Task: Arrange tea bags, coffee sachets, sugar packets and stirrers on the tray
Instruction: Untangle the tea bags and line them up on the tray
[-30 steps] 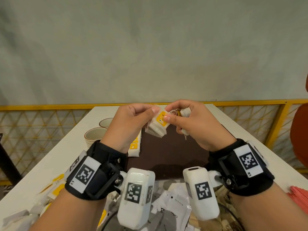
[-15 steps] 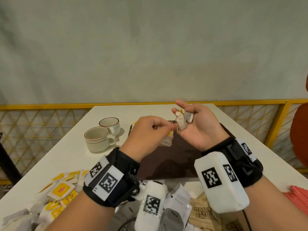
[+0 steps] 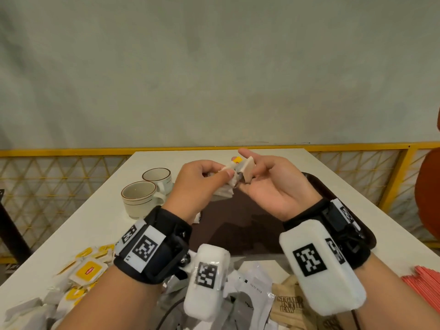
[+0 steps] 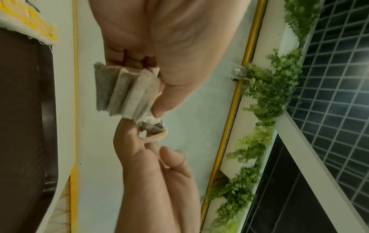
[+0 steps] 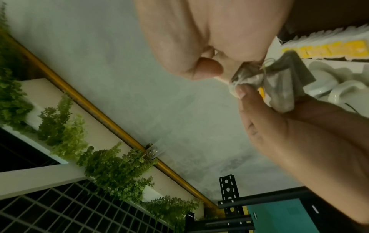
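Small bunch of tea bags (image 3: 241, 171) held up in the air between both hands, above the far end of the brown tray (image 3: 240, 225); seen fanned, several grey-white bags side by side, in the left wrist view (image 4: 123, 93). Tray lay flat on a white table (image 3: 95, 215), mostly bare, with a row of yellow-labelled tea bags (image 4: 28, 20) standing along its far left edge. Beyond the table, a yellow metal railing (image 3: 59, 152) with diamond mesh and a plain grey-green wall (image 3: 214, 67); green hanging foliage (image 4: 267, 88) and a dark grid visible only in the wrist views. Two cream cups with brown rims (image 3: 147, 189) stood on the table just left of the tray, touching or nearly so. Nearer, at the left, a loose heap of yellow-labelled tea bags (image 3: 85, 270); at the near edge, white coffee sachets (image 3: 250, 289), brown sugar packets (image 3: 289, 303), and at the far right red stirrers (image 3: 423, 279), all off the tray. Wrist-worn cameras and bands partly covered the sachets and sugar. Left hand (image 3: 202, 184) curled, thumb and fingertips pinching the bunch of bags from the left. Right hand (image 3: 271, 184) turned palm up, fingers bent, gripping the other end of the bunch together with a yellow tag (image 3: 237, 159) and a loop of string (image 4: 157, 138); index finger stretched out straight past the bags.
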`<state>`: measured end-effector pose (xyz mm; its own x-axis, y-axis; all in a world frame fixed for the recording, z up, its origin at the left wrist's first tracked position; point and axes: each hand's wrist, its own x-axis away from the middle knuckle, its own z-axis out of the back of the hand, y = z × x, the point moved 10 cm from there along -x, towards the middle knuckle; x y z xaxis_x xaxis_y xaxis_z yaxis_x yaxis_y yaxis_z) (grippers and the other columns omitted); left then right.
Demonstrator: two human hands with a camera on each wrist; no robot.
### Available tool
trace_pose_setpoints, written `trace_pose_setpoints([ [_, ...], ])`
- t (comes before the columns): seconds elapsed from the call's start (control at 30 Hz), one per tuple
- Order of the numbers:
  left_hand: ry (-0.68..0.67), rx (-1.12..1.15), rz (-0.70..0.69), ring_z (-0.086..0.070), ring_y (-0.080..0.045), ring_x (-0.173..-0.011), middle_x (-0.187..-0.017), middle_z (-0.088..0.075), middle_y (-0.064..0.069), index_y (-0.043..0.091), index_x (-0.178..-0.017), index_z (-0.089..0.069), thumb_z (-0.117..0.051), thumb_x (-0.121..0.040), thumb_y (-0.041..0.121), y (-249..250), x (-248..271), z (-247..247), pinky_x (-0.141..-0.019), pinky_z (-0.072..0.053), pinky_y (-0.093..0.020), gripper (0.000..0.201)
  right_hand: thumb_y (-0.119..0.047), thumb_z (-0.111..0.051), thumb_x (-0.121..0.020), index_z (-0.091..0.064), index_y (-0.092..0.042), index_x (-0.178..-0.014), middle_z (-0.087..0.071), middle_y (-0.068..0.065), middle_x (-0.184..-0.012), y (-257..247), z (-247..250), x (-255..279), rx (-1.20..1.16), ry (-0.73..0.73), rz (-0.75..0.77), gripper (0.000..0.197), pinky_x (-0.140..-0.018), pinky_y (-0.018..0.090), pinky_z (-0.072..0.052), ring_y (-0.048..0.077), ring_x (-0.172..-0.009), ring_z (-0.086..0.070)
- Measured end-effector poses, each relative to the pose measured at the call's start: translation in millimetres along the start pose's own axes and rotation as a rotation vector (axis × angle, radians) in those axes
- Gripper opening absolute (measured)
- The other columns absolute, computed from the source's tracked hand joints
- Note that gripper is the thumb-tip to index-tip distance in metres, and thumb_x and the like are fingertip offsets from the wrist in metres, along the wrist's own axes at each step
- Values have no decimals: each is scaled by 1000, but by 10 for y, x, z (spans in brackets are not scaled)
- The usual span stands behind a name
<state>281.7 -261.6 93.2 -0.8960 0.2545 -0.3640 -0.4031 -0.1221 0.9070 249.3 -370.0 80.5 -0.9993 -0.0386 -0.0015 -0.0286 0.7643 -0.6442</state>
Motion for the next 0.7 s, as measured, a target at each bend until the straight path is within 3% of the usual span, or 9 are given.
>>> trace_pose_setpoints([
  [0.07,-13,61,26,-62,-16,-71,-75,-70,-8,13,-75,-72,-67,-85,14,-20,-18,30,-70,-49,-29,11,20,-17,-79,-51,1,-124,-42,35,-129,-7,-28,-8,51,-18,13,60,-107,51,-38,49,-119,-49],
  [0.17,-21,166,50,-63,-17,-71,-75,-70,-7,10,-76,-71,-66,-86,11,-15,-36,68,-71,-50,-29,11,20,-28,-85,-53,1,-121,-51,32,-125,-25,2,-46,154,-17,38,48,-108,47,-40,39,-120,-53],
  [0.27,4,178,19,-63,-18,-74,-78,-70,-7,11,-78,-72,-66,-86,12,30,-57,144,-74,-51,-31,11,14,-42,-90,-48,3,-129,-57,28,-122,-18,-1,-63,154,-51,35,41,-96,38,-51,31,-110,-59],
  [0.37,14,187,9,-64,-19,-79,-84,-72,-8,11,-83,-73,-65,-87,14,43,-65,194,-78,-51,-32,10,9,-51,-90,-52,-2,-119,-61,21,-110,-45,45,-60,174,-23,63,31,-82,32,-58,24,-94,-63],
  [0.47,0,205,20,-66,-22,-83,-88,-73,-11,10,-86,-74,-64,-88,15,40,-62,198,-81,-51,-36,11,2,-56,-90,-55,-4,-112,-66,17,-98,-75,53,-31,268,-3,94,23,-75,32,-60,22,-82,-67],
  [0.6,-18,234,14,-65,-28,-90,-95,-72,-16,10,-87,-73,-60,-90,13,63,-47,170,-90,-50,-42,13,-3,-55,-93,-56,-6,-113,-68,14,-95,-151,25,-21,351,4,162,20,-78,36,-59,24,-82,-68],
  [0.7,-22,248,16,-65,-25,-86,-90,-72,-13,13,-84,-73,-59,-90,11,68,-46,150,-86,-51,-39,15,-2,-52,-94,-59,-10,-111,-66,12,-79,-241,-13,7,452,2,231,20,-75,36,-60,23,-75,-68],
])
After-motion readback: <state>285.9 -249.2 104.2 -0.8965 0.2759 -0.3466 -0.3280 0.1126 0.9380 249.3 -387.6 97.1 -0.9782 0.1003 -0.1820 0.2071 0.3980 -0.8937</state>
